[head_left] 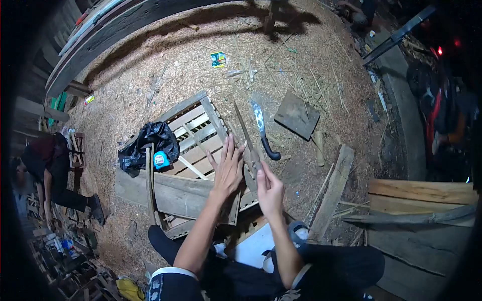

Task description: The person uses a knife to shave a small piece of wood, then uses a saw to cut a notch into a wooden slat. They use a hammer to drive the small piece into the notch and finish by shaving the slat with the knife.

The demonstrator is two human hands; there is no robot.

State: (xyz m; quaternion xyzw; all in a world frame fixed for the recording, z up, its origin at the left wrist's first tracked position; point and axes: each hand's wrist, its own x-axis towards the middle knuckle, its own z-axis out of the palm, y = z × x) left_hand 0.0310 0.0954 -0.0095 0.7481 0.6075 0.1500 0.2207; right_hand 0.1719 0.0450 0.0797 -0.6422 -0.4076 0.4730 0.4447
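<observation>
My left hand (228,168) lies with its fingers spread on the right edge of a slatted wooden crate (188,188). Closed around the lower end of a long thin tool (243,125), perhaps a file or saw, is my right hand (270,189); the tool points up and away beside the crate's edge. A machete (260,123) with a black handle lies on the ground just right of it. On the crate are a black plastic bag (150,143), a blue tape measure (160,159) and a narrow wooden stick (150,185).
A square dark block (297,115) lies beyond the machete. A plank (332,193) and stacked boards (422,205) are at the right. Another person (55,170) bends down at the far left. A long beam (115,37) crosses the top left above wood shavings.
</observation>
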